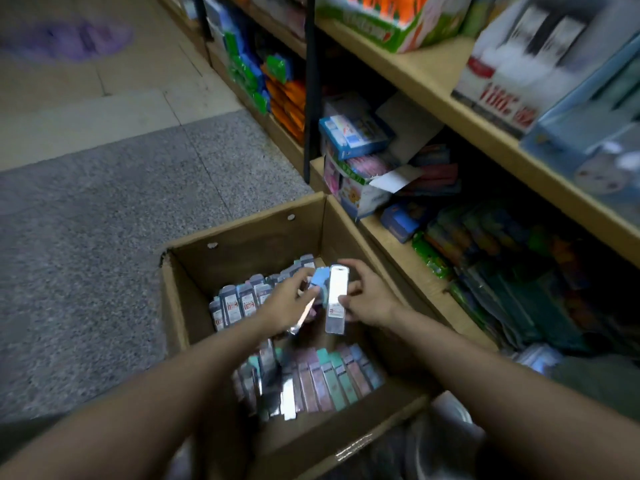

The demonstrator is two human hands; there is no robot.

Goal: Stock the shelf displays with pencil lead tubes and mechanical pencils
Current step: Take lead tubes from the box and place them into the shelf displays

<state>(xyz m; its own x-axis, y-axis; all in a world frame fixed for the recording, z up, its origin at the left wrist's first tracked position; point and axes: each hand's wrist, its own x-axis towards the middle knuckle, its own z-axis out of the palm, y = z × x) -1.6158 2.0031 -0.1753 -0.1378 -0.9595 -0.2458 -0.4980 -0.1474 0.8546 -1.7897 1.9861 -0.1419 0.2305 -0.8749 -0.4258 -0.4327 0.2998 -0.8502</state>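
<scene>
An open cardboard box [242, 251] stands on the floor below me. Several slim pencil lead packs fill it, a grey and red row [235, 304] at the far left and a pastel row [332, 379] nearer me. Both hands reach over the box's middle. My right hand [367, 299] pinches a long clear pack [336, 297] held upright. My left hand [289, 303] grips a bundle of packs with a light blue top [319, 278] and a shiny wrapper edge below. The two handfuls touch side by side.
Wooden shelves [433, 84] run along the right, packed with stationery boxes [353, 133] and flat packets [491, 258]. A black upright post [311, 98] divides the shelf bays. Grey speckled floor [104, 220] lies to the left of the box.
</scene>
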